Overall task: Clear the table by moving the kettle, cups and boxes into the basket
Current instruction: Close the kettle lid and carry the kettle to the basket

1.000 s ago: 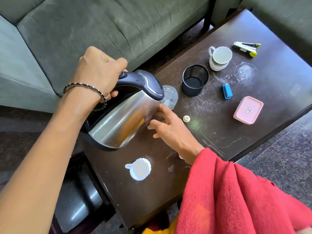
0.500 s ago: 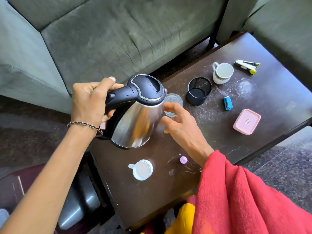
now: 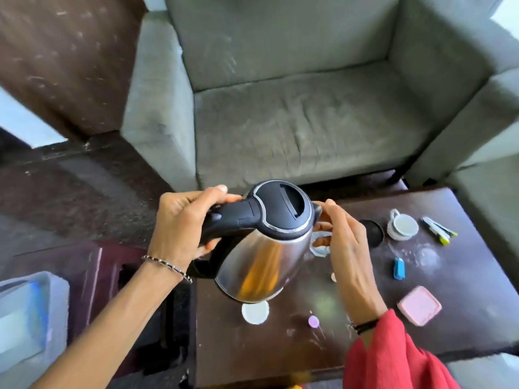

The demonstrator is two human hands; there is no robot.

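A steel kettle point(image 3: 261, 265) with a black lid hangs above the left end of the dark table point(image 3: 463, 327). My left hand point(image 3: 185, 223) grips its black handle. My right hand point(image 3: 345, 248) touches the kettle's spout side with spread fingers. A white cup point(image 3: 255, 312) stands on the table just under the kettle, partly hidden. A second white cup point(image 3: 403, 224) stands at the far side. A pink box point(image 3: 419, 305) lies near the right front. A pale blue basket point(image 3: 28, 318) sits low at the left edge, blurred.
On the table are a black mesh pot point(image 3: 373, 233), a small blue object point(image 3: 398, 268), a stapler point(image 3: 438, 233), a clear glass point(image 3: 321, 245) behind my right hand and a small pink cap point(image 3: 313, 321). A grey sofa point(image 3: 295, 113) stands behind the table.
The kettle has been brought upright and lifted, moving left off the table's corner. My right hand has shifted up to its spout side. The view has tilted up toward the sofa.
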